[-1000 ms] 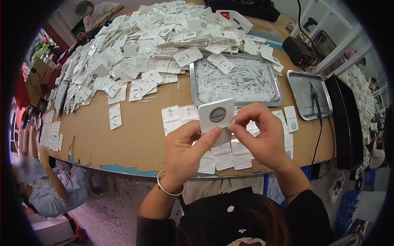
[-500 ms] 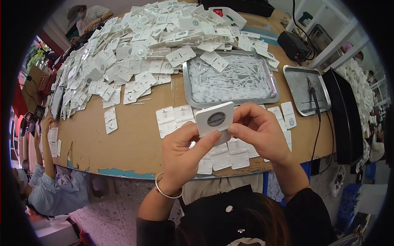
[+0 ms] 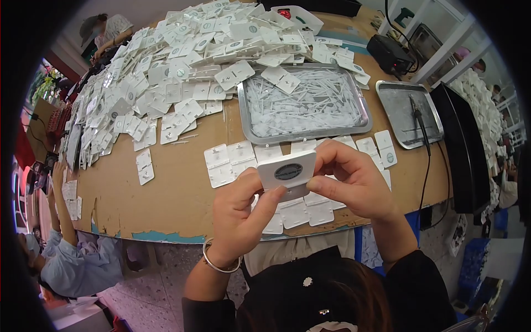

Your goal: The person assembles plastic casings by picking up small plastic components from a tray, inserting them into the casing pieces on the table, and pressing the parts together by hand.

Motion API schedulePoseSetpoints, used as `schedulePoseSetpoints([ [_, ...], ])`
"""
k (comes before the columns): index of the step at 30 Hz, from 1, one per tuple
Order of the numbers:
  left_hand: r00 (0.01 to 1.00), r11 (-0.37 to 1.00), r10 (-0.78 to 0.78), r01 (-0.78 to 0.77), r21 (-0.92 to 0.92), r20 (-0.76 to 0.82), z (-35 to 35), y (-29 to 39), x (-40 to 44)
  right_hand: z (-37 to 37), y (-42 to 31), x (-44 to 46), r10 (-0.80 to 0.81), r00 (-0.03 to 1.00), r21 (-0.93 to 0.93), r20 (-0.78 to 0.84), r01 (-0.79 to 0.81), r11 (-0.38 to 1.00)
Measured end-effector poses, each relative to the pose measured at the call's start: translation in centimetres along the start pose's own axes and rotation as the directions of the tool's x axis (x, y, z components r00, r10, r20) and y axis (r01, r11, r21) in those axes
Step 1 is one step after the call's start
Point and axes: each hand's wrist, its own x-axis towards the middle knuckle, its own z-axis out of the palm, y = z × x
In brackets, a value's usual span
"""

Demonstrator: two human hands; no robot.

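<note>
A white plastic piece [image 3: 287, 171] with a round grey printed label is held up between my two hands, folded at an angle. My left hand [image 3: 243, 213], with a bracelet at the wrist, pinches its left side, thumb on the lower front. My right hand [image 3: 351, 180] grips its right edge between thumb and fingers. Below and behind the hands, several flat white pieces [image 3: 221, 164] lie in rows on the cardboard-covered table [image 3: 177, 193]. Just beyond them sits a metal tray [image 3: 251, 133] filled with small white plastic parts [image 3: 304, 102].
A large heap of white pieces [image 3: 166, 72] covers the back left. At right are a smaller tray [image 3: 387, 94] with a corded tool [image 3: 418, 116], a black box [image 3: 390, 54] and a long black bin [image 3: 459, 149]. Co-workers sit at far left [image 3: 83, 265] and back left [image 3: 108, 33].
The held piece has tilted, its labelled face now looking more steeply foreshortened. Both hands keep hold of it. The whole view has shifted slightly, and the left co-worker's arms have moved.
</note>
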Motion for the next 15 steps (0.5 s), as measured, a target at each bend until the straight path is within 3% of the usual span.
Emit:
schedulePoseSetpoints([
  [4,0.999,1.000,0.001,0.000,0.028,-0.037,0.1,0.2,-0.2,0.1,-0.4,0.0,-0.075,0.996,-0.150,0.058,0.083,0.985],
  [6,0.992,0.996,-0.086,0.087,0.001,-0.091,0.5,0.9,-0.6,0.4,0.0,-0.1,-0.086,0.996,-0.122,0.015,0.088,0.989],
  [10,0.989,0.998,-0.061,0.058,-0.024,-0.133,0.9,0.1,-0.9,1.5,0.7,-0.7,0.029,0.996,0.109,-0.081,-0.020,0.994],
  [13,0.994,0.999,0.011,-0.007,0.033,-0.110,0.8,-0.3,-1.0,1.9,1.0,-0.7,0.000,0.992,0.170,-0.126,0.022,0.985],
  [15,0.993,0.996,0.086,-0.084,0.026,-0.082,0.9,-0.4,-0.8,1.1,0.4,-0.9,-0.042,0.998,0.038,-0.045,0.044,0.998],
])
